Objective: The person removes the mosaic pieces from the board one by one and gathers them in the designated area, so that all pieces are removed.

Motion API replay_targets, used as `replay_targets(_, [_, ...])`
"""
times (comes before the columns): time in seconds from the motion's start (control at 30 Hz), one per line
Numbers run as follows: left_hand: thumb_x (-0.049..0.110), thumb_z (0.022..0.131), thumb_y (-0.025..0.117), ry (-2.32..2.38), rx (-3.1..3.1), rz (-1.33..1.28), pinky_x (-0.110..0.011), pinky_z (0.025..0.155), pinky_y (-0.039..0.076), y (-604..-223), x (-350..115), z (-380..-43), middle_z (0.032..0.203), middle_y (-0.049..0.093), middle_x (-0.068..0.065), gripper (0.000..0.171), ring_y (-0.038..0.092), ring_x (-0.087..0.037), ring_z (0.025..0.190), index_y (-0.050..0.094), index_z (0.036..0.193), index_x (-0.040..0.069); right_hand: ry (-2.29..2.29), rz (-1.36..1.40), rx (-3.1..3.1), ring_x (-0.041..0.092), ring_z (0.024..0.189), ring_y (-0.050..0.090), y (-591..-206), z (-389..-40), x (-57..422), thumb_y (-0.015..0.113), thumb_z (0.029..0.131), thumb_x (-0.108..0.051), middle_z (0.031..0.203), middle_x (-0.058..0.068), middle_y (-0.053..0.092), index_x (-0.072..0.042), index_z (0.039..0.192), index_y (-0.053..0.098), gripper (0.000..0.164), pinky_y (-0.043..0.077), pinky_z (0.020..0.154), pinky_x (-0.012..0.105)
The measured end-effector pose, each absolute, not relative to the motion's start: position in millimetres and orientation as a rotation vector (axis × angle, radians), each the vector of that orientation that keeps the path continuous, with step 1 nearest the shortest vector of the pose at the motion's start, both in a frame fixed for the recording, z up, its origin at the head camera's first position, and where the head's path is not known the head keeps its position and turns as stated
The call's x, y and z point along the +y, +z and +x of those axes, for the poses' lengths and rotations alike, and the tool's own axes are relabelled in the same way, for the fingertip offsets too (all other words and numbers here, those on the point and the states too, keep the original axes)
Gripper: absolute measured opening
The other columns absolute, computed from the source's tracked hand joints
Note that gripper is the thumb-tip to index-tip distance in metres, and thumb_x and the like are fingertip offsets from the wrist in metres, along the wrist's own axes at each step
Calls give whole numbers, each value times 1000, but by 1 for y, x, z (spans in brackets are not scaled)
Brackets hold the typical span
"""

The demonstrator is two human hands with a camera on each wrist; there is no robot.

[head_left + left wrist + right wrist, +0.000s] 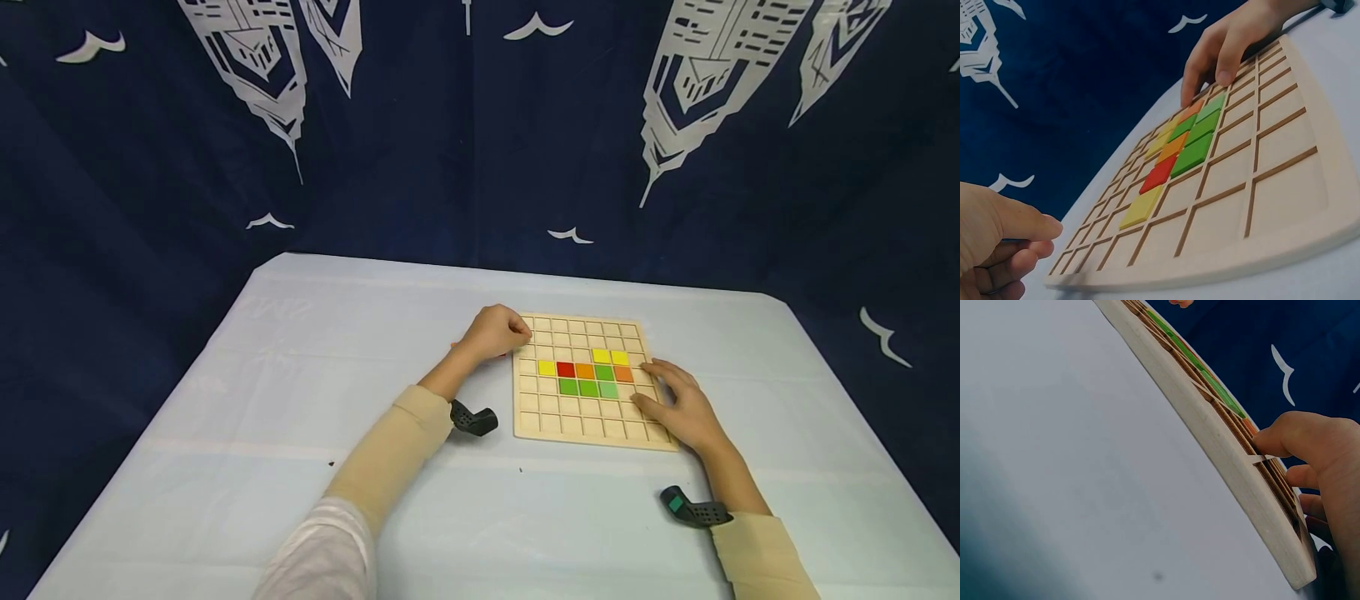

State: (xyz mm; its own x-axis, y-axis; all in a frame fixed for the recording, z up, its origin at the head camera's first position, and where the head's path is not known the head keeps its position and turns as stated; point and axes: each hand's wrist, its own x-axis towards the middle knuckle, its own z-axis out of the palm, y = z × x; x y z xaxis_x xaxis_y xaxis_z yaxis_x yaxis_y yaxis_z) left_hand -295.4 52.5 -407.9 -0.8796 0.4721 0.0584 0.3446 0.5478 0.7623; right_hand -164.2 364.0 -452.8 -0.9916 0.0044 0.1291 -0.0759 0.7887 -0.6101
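A pale wooden grid board (592,425) lies on the table. Coloured square tiles fill some of its middle cells: a red tile (566,370), several yellow, orange and green ones, and a light green tile (608,390). At the board's upper left edge is my left hand (495,331), its thumb meeting curled fingers; in the left wrist view nothing shows between them. My right hand (686,412) rests on the right edge with relaxed, spread fingers. Its thumb (1275,434) touches the grid near an orange tile (1249,426).
Small red bits show from behind the left forearm, mostly hidden. Black wrist devices sit at both wrists, one by the left sleeve (474,419) and one by the right (693,508). A white cloth covers the table (525,533); a dark blue curtain (465,167) hangs behind.
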Motion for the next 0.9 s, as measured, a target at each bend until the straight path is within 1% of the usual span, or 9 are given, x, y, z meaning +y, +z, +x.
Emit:
replay_targets(0.07, [11, 88, 70, 1236, 2626, 704, -20, 57, 42, -409, 56, -295, 79, 71, 2, 9, 53, -9, 61, 78, 91, 8, 979, 57, -2858, 48, 138, 22, -452, -164, 363, 68, 89, -35, 150, 25, 33, 1, 139, 48, 64, 20, 104, 69])
replay_targets(0.17, [9, 87, 70, 1227, 2632, 737, -19, 62, 43, -412, 62, -295, 80, 71, 4, 9, 53, -9, 67, 78, 90, 8, 978, 57, -2862, 48, 139, 22, -451, -164, 362, 68, 89, -34, 150, 25, 33, 0, 139, 48, 64, 20, 105, 68])
replay_targets(0.27, [8, 86, 70, 1231, 2629, 764, -20, 65, 44, -414, 67, -294, 80, 70, 4, 9, 54, -9, 70, 78, 89, 9, 971, 57, -2863, 48, 139, 22, -451, -164, 362, 68, 89, -34, 150, 25, 33, 0, 139, 48, 64, 20, 105, 68])
replay_targets(0.6, [13, 89, 71, 1293, 2574, 822, -20, 66, 46, -415, 97, -289, 79, 71, 5, 10, 58, -8, 68, 77, 94, 7, 985, 75, -2832, 49, 138, 23, -453, -164, 365, 68, 88, -33, 149, 26, 34, 1, 138, 49, 63, 20, 103, 70])
replay_targets(0.67, [14, 89, 71, 1294, 2572, 836, -20, 68, 45, -416, 102, -288, 79, 71, 5, 10, 58, -8, 68, 77, 95, 8, 986, 78, -2830, 50, 137, 23, -453, -164, 366, 68, 88, -34, 149, 26, 34, 2, 137, 49, 63, 20, 103, 70])
replay_targets(0.9, [15, 90, 71, 1299, 2567, 856, -19, 70, 46, -422, 116, -285, 87, 72, 5, 11, 59, -7, 72, 77, 98, 9, 985, 80, -2831, 50, 137, 23, -455, -165, 365, 68, 89, -34, 149, 26, 34, 2, 138, 49, 64, 20, 103, 70])
